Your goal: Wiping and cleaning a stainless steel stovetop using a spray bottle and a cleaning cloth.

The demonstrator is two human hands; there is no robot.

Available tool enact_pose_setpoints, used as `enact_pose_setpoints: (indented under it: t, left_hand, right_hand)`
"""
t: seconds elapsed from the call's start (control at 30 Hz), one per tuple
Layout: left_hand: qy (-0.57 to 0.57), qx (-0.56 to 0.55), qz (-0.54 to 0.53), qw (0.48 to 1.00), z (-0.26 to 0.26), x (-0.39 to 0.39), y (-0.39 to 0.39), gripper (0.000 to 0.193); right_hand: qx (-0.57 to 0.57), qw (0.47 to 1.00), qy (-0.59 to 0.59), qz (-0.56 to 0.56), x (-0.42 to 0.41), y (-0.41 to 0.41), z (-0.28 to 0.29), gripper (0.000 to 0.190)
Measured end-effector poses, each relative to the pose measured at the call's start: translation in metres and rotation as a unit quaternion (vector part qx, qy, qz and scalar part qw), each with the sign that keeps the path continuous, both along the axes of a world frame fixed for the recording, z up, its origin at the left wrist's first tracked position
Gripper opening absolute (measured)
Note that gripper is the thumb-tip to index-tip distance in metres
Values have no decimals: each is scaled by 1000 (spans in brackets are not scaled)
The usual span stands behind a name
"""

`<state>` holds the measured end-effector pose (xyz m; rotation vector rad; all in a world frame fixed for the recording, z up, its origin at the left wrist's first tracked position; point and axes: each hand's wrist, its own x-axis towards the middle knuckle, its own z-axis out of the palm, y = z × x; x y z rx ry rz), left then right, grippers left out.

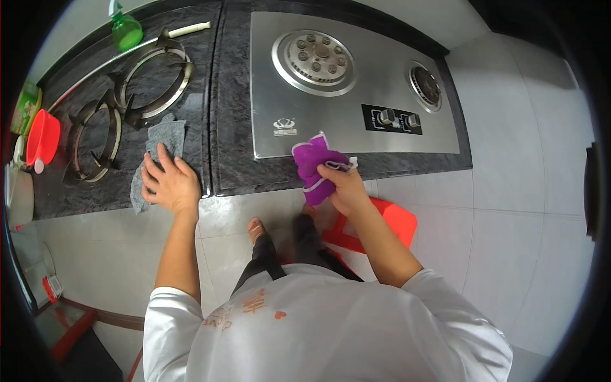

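My left hand (173,184) lies with spread fingers on a grey cloth (167,136) at the front edge of the dark stone countertop (234,172). Part of that cloth hangs over the edge. A bunched purple cloth (315,164) with pale edging is gripped in my right hand (344,187), just in front of the steel gas hob (315,122). Two control knobs (386,116) sit on the hob's black panel. The large burner (317,55) and the smaller burner (425,86) have no pan supports on them. Two metal pan supports (184,90) rest on the counter beyond my left hand.
A green spray bottle (127,32) and a hose with a pale end (190,29) lie towards the back left. A red plastic container (43,138) and a green package (26,109) stand at the far left. Below the counter is a red plastic stool (398,222).
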<state>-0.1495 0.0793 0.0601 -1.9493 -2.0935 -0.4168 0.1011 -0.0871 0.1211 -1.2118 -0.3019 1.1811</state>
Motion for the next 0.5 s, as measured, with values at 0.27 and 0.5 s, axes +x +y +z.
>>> enact_pose_setpoints:
  t: [0.27, 0.5]
  left_hand:
    - [11, 17, -7, 1000, -3, -1, 2, 44]
    - [40, -7, 15, 999, -4, -1, 2, 44]
  right_hand:
    - [109, 984, 105, -91, 90, -50, 41, 29]
    - [25, 897, -342, -279, 198, -124, 120, 22]
